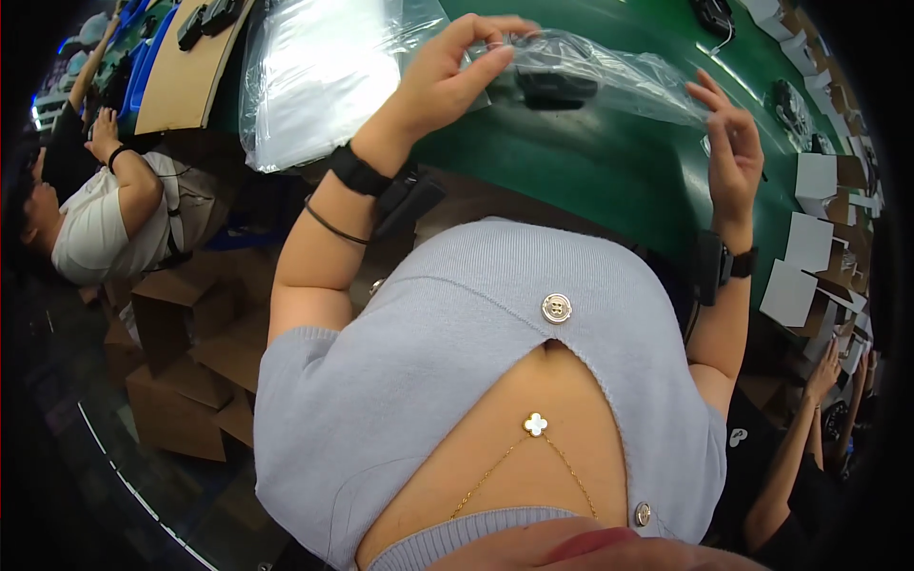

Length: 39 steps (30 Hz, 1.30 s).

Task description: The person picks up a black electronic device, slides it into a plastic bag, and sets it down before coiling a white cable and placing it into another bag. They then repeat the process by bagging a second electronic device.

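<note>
My left hand (455,78) pinches one end of a clear plastic bag (609,74) above the green table (590,171). Inside the bag lies a black device (555,88). My right hand (733,152) touches the bag's other end with its fingers spread. Both wrists wear black bands. My grey knit top fills the lower middle of the view.
A stack of clear plastic bags (319,76) lies at the table's left end. White cards (809,243) and more black devices (790,100) line the right side. One person (105,209) sits at left beside brown cartons (181,371); another person's arm (800,438) shows at lower right.
</note>
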Available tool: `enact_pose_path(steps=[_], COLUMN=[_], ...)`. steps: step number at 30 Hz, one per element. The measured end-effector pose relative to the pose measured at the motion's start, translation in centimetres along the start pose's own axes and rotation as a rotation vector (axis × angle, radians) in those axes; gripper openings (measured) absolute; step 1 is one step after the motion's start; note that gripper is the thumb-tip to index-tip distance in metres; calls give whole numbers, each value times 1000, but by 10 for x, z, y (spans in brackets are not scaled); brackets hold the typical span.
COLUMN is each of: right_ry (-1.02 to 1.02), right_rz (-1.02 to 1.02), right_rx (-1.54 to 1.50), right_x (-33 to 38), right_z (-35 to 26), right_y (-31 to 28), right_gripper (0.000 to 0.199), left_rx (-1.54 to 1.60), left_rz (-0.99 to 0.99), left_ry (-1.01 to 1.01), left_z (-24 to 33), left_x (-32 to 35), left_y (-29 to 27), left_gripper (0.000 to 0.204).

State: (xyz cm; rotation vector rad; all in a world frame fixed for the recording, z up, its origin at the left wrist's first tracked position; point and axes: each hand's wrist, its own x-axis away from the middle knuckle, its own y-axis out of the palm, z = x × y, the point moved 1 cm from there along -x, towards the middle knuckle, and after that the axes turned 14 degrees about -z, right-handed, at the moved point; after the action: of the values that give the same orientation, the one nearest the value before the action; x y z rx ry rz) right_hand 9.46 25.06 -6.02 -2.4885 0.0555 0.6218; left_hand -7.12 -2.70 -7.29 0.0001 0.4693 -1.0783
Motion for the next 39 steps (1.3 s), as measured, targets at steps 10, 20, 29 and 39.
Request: enact_pose_path(steps=[10,20,29,39], right_ry=[435,317,24,326], right_rz=[165,52,-161,-173], right_rx=[-30,529,-275,-449], right_x=[-49,-95,-97,-96], right_z=[77,93,78,48], right_y=[10,39,90,77], right_gripper=[18,23,25,36], left_rx=[-773,-449,647,385], left_rz=[63,-349,-31,424], left_ry=[-393,-610,-167,-120], left_z=[6,3,-4,-23], left_x=[-21,-39,-42,-41], left_y=[32,13,27,14], left_gripper=[37,62,47,41])
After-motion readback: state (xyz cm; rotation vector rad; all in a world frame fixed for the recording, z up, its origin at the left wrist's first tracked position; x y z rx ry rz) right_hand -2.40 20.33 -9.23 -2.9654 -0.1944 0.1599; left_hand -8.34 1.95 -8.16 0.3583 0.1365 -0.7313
